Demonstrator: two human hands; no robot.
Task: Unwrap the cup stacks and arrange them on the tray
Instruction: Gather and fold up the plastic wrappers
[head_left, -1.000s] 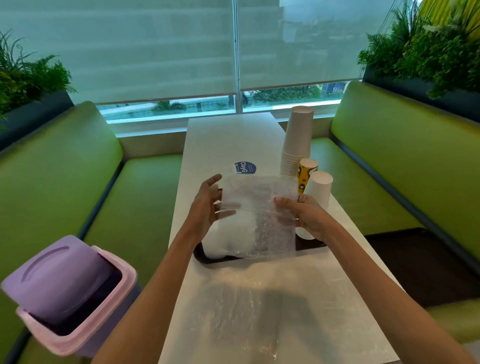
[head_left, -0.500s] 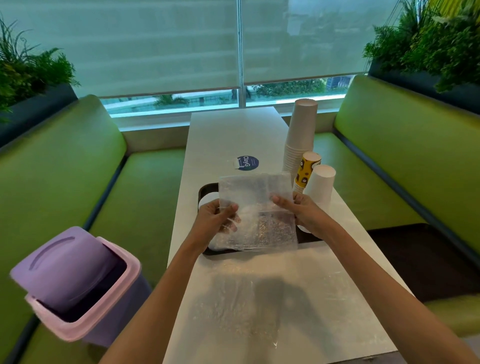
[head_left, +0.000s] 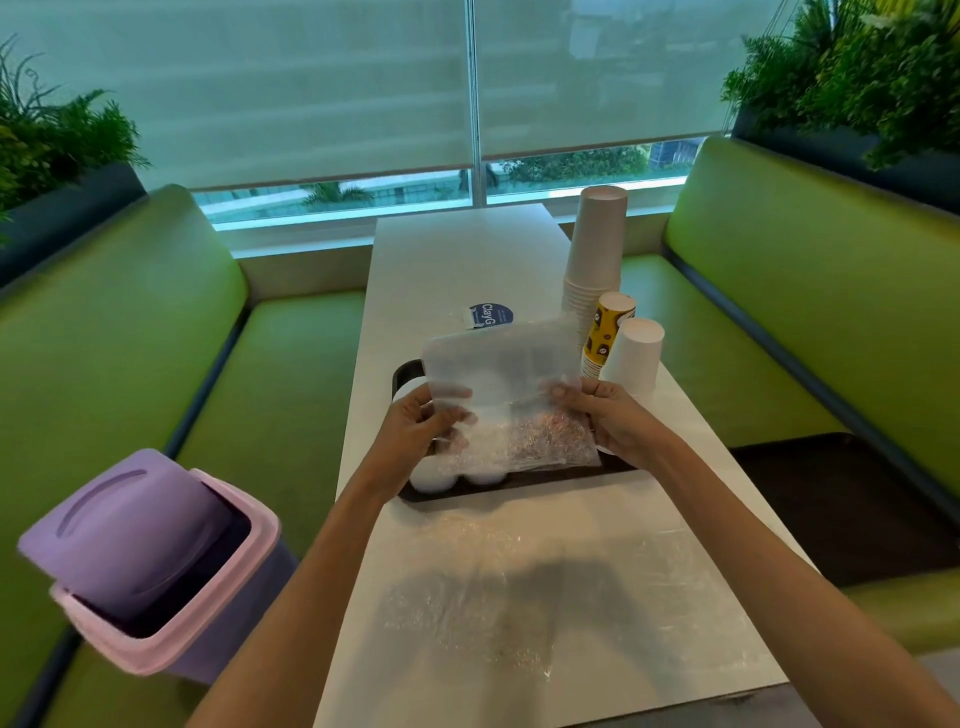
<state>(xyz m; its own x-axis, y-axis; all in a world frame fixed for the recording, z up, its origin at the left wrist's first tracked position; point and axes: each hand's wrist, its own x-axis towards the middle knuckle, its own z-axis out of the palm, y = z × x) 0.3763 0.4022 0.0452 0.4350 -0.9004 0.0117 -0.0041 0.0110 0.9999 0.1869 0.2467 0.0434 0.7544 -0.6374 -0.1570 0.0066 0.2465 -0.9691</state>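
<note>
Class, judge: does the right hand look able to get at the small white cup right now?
Probably not yet: the right hand pinches the plastic wrap, though the small white cup stands just beyond it, unobstructed.

- The clear plastic wrap (head_left: 498, 374) is a crinkled sheet held upright over the tray, pinched at its left side by the left hand (head_left: 410, 436) and at its right by the right hand (head_left: 610, 423).
- The black tray (head_left: 519, 483) lies flat on the white surface (head_left: 441, 260).
- Some white cups (head_left: 434, 475) sit at the tray's near-left, partly behind the wrap.
- The tall white stack (head_left: 595, 260), yellow patterned stack (head_left: 605, 332) and short white stack (head_left: 634, 353) stand upside down, close together at the far right, with their bases hidden.
</note>
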